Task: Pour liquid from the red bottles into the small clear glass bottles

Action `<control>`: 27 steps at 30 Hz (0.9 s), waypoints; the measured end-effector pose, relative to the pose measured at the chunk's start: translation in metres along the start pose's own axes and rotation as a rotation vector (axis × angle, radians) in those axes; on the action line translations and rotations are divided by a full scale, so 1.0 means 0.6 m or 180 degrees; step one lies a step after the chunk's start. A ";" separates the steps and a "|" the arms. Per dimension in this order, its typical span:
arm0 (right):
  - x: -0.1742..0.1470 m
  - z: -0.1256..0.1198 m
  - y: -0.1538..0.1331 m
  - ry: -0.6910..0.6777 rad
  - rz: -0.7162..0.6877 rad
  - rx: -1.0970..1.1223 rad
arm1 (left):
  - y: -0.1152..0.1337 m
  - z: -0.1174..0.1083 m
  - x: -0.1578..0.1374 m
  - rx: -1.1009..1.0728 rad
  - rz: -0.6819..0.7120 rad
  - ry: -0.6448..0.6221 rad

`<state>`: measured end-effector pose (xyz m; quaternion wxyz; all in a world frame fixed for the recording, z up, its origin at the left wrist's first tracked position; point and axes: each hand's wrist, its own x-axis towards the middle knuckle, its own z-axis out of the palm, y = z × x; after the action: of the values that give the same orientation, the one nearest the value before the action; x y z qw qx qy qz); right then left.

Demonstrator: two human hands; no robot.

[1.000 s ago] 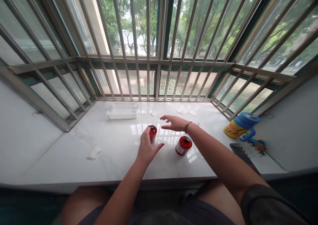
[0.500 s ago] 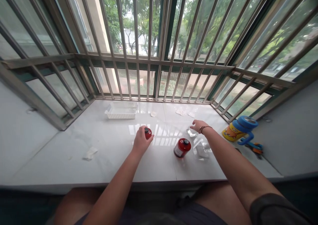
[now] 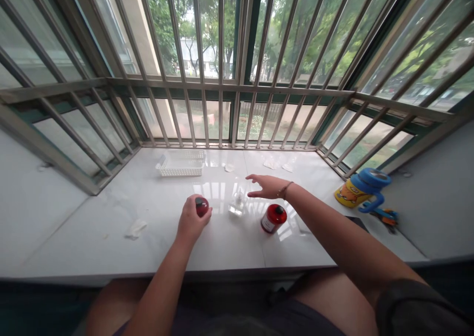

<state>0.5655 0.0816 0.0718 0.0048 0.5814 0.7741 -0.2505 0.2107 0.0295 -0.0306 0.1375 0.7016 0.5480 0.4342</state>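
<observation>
My left hand is wrapped round a small red bottle with a black cap, over the left-middle of the white counter. Most of that bottle is hidden by my fingers. My right hand hovers with thumb and fingers apart and nothing between them. Just left of its fingertips is a clear, shiny object, perhaps glass or plastic; its exact kind I cannot tell. A second red bottle, with a black cap and a white label, stands upright below my right hand.
A white plastic basket sits near the window bars. Crumpled white tissue lies at left, and white scraps lie at the back. A blue and yellow mug stands at right. Another clear item is partly behind my right forearm.
My right hand has moved left and let go of the clear object, which now lies left of the standing red bottle. My left hand has shifted left with its red bottle.
</observation>
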 end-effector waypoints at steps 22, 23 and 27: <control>0.003 0.010 0.056 0.0736 0.0647 -0.0889 | -0.024 -0.036 -0.021 -0.0023 -0.0016 0.0141; -0.009 0.011 0.067 0.0698 0.0735 -0.0928 | -0.024 -0.036 -0.021 -0.0028 -0.0015 0.0155; -0.080 0.040 0.125 0.0124 0.1093 -0.1066 | -0.024 -0.035 -0.022 -0.0074 -0.0016 0.0184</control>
<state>0.6418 0.0437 0.0368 0.1287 0.7003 0.6945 -0.1029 0.1850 0.0169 -0.0342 0.1309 0.6858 0.5484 0.4603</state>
